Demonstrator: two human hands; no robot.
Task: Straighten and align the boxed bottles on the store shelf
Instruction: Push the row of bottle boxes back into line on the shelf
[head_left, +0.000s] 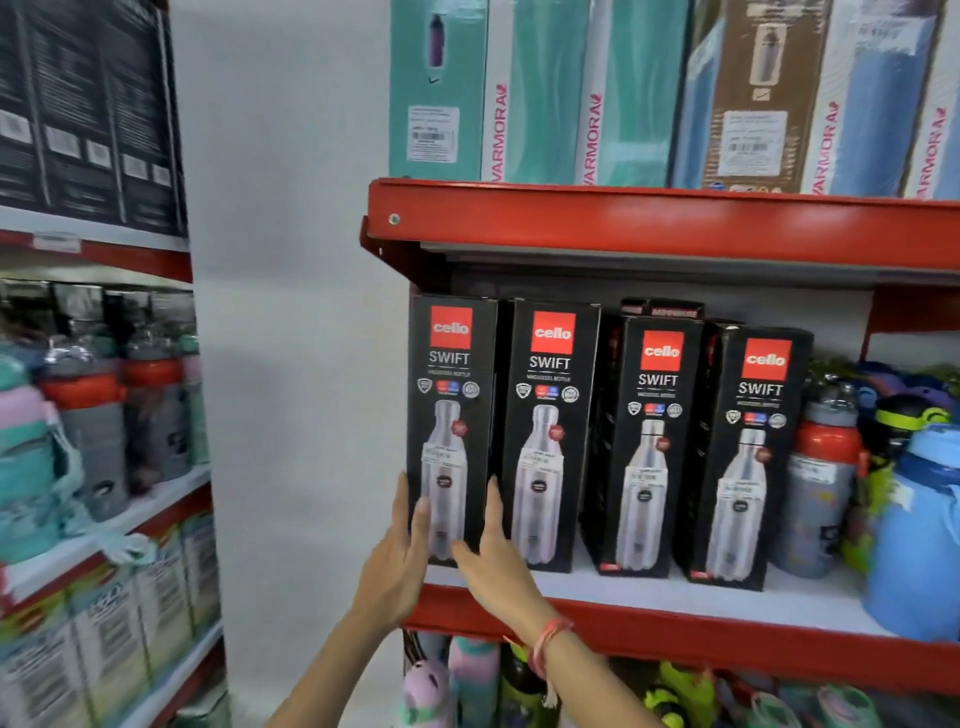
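Store aisle with red-edged shelving, and the white middle shelf (675, 590) is where it's all happening. Fingers first: the left hand (400, 551) has its fingers (402, 499) laid flat up the outer left edge of the first boxed bottle (451, 415), thumb wrapping onto the front. The right hand (493, 561) mirrors it, with fingertips (493, 501) pressed along that box's right edge, in the seam against the second box (550, 431). So both hands are clamping that one carton from either side, not lifting it as far as I can tell; its base looks to be on the shelf. Makes sense: squeezing both edges lets you twist it square.

Moving outward, the first two boxes sit close together near the front lip. The third box (649, 447) and fourth box (748, 457) are set further back and turned slightly, with gaps between, so I'd guess they're next. Loose bottles (821, 483) crowd the right end.
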